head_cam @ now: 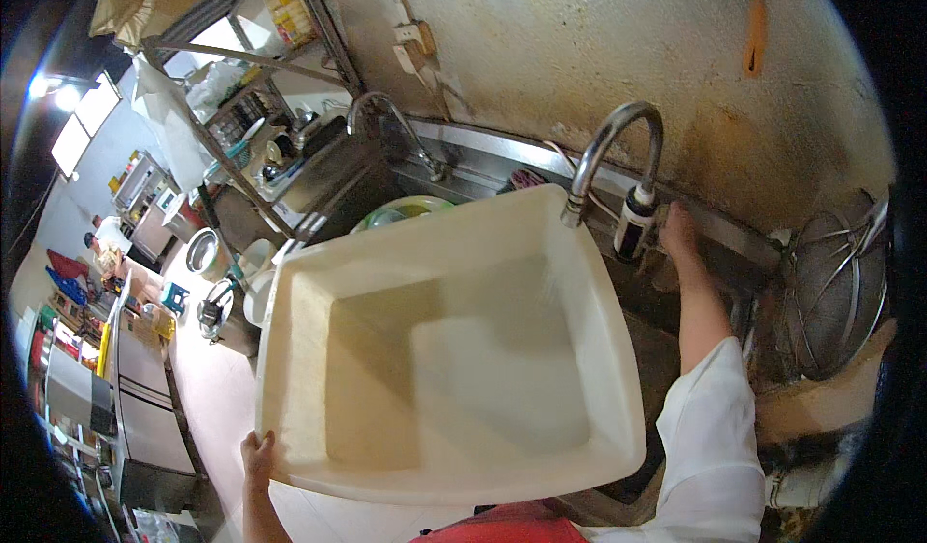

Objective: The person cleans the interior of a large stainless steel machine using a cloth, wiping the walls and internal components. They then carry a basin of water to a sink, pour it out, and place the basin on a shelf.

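A large white plastic tub point(449, 369) lies tilted over the sink, its inside towards me. My left hand point(258, 456) grips the tub's rim at its lower left corner. To the right, my right hand point(679, 230) is at the wall side of the sink, beside the tap's base; its fingers are partly hidden, so what it holds cannot be told. A curved chrome tap point(615, 127) has its spout end over the tub's upper right corner. A black-and-white cylindrical fitting point(634, 224) stands between the tap and my right hand.
A second chrome tap point(391, 108) and a green basin point(405, 210) are behind the tub. A round wire-mesh strainer point(833, 289) leans at the right. An orange-handled tool point(755, 36) hangs on the wall. Metal shelving point(239, 174) stands left; two people are far off at the left.
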`<act>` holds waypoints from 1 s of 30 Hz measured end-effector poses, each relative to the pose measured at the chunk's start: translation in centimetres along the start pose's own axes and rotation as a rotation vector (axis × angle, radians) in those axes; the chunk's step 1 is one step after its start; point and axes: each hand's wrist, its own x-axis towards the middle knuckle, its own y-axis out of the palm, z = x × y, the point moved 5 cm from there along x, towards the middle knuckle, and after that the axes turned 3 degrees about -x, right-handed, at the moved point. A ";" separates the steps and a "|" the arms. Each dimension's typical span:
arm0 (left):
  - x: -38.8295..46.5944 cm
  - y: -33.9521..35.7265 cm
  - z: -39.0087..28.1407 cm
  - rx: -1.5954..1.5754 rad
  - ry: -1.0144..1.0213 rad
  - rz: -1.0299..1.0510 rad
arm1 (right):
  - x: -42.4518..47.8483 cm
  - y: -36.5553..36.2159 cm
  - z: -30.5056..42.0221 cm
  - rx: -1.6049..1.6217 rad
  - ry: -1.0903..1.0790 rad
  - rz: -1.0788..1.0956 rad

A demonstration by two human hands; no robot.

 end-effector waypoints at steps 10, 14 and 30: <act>-0.4 0.6 -1.6 0.068 0.059 -0.004 | -0.5 0.0 -0.3 0.103 0.035 0.074; -0.7 1.5 -1.9 0.070 0.024 -0.013 | 0.4 1.0 -1.0 0.106 0.037 0.005; -0.7 1.5 -1.4 0.122 0.038 -0.044 | 3.4 4.3 -3.2 0.049 0.079 -0.038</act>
